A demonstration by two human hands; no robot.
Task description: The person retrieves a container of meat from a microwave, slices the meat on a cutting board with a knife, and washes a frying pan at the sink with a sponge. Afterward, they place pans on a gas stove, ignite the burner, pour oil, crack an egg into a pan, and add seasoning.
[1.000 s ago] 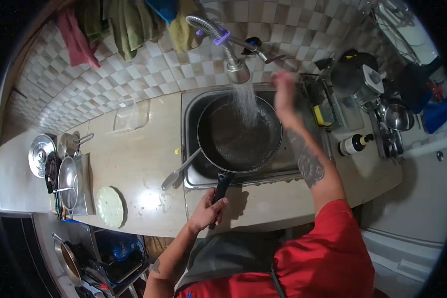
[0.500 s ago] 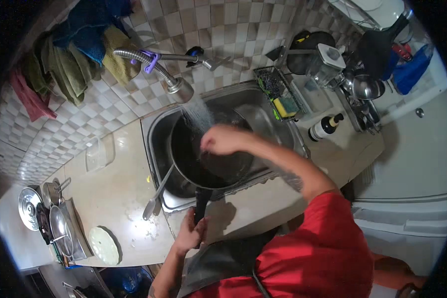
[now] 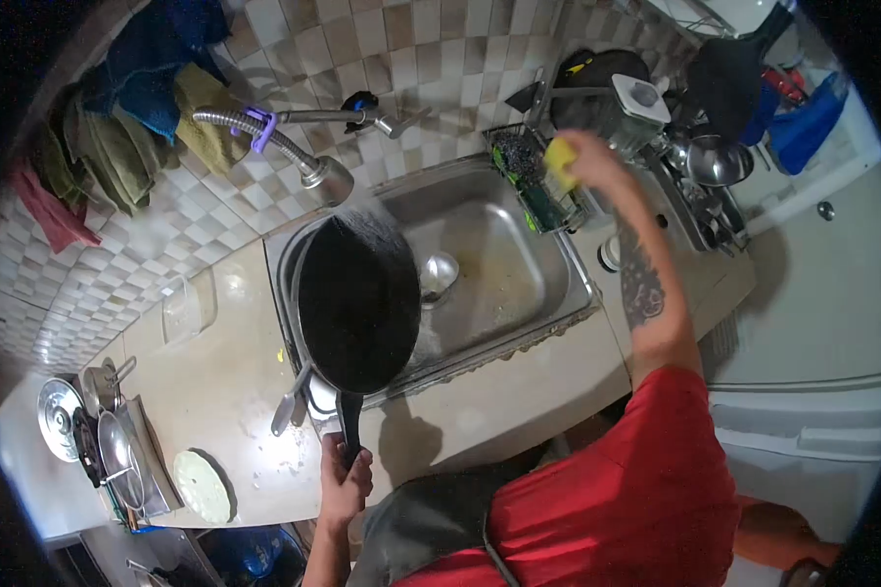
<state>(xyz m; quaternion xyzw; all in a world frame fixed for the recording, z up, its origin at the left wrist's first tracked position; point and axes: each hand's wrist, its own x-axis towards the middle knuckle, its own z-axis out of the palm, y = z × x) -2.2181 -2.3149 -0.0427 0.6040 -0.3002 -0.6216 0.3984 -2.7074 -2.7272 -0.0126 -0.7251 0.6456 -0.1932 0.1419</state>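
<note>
My left hand [image 3: 347, 479] is wrapped round the handle of a black frying pan [image 3: 357, 303]. The pan is tilted over the left side of the metal sink [image 3: 548, 284], its dark inside facing me. Water from the faucet head [image 3: 327, 183] falls on the pan's upper edge. Over the wire rack [image 3: 529, 176] at the sink's back right corner, my right hand [image 3: 589, 161] grips a yellow sponge [image 3: 560, 161], slightly blurred. A round, shiny metal piece [image 3: 440, 270] lies in the sink, and a metal utensil handle [image 3: 286, 411] sticks out over its left edge.
A bottle [image 3: 609, 254], partly hidden by my right arm, stands right of the sink. Behind it are a blender jar [image 3: 641, 108] and metal bowls [image 3: 719, 159]. Leftward on the counter are a clear container [image 3: 188, 308], a pale green lid [image 3: 204, 486] and pots [image 3: 100, 386]. Cloths [image 3: 127, 147] hang above.
The pan has been raised from the sink and tilted, moving left. My right hand has gone from inside the pan to the rack and taken hold of the sponge.
</note>
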